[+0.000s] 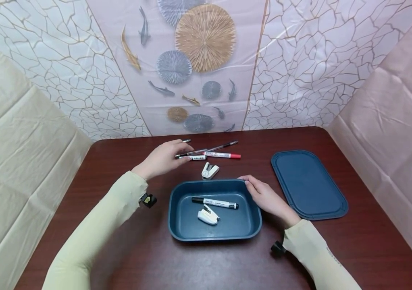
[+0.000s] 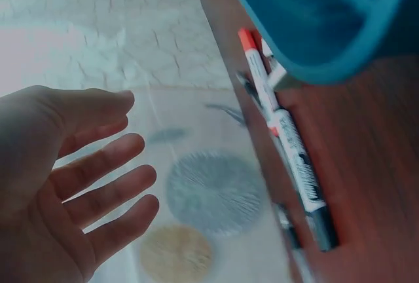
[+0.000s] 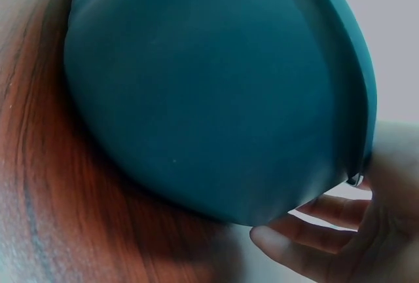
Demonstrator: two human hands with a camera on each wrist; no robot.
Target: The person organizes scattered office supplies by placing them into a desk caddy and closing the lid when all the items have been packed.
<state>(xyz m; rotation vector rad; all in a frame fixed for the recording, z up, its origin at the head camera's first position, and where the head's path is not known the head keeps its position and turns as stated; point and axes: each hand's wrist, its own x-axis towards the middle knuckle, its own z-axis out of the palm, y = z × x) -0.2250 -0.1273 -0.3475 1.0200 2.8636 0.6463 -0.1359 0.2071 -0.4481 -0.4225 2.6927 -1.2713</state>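
Two hands are at work over the table (image 1: pixel 133 257): the left hand (image 1: pixel 163 159) left of centre, the right hand (image 1: pixel 265 197) right of it. I count three markers: a black marker (image 1: pixel 219 203) inside the bin (image 1: pixel 232 226) at lower centre, a red marker (image 1: pixel 217 154) just above the frame's middle, and a second black marker (image 1: pixel 198 158) at the red one's left. There are two white staplers, one (image 1: pixel 207 217) in the bin, the other (image 1: pixel 212 172) just above its rim. Of pens (image 1: pixel 227 144) I make out three, crossing or lying near the table markers, one mostly hidden behind the left hand.

One lid (image 1: pixel 308 185) lies flat at the right, near the bin. The upper stapler sits between bin and markers, and the left fingers cover the left end of the second black marker.

The left grip is loose, thumb and fingers parted, holding nothing; that marker lies right by its fingertips, though whether they touch I can't tell. The right grip has hold of the bin's upper right corner, fingers against the outside of the wall.
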